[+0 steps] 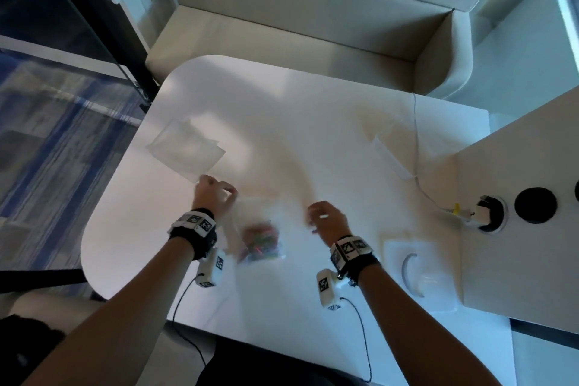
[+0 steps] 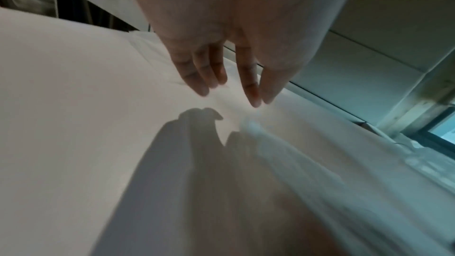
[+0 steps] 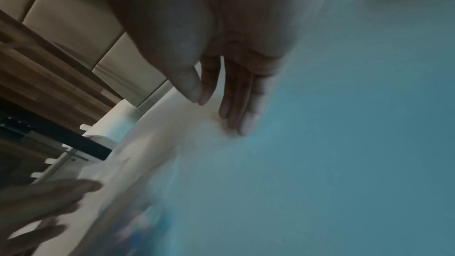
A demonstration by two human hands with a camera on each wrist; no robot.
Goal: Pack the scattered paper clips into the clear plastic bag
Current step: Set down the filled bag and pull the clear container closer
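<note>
A clear plastic bag with several coloured paper clips inside lies blurred on the white table, between my two hands. My left hand hovers just above and left of the bag's top edge; in the left wrist view its fingers hang straight and hold nothing. My right hand is to the bag's right, apart from it; in the right wrist view its fingers point down at the table, relaxed and empty. The bag's blurred plastic shows below the left hand.
A stack of flat clear bags lies at the table's far left. A white cable runs to a socket on the right panel. A white tray sits at the right. A beige bench lies beyond the table.
</note>
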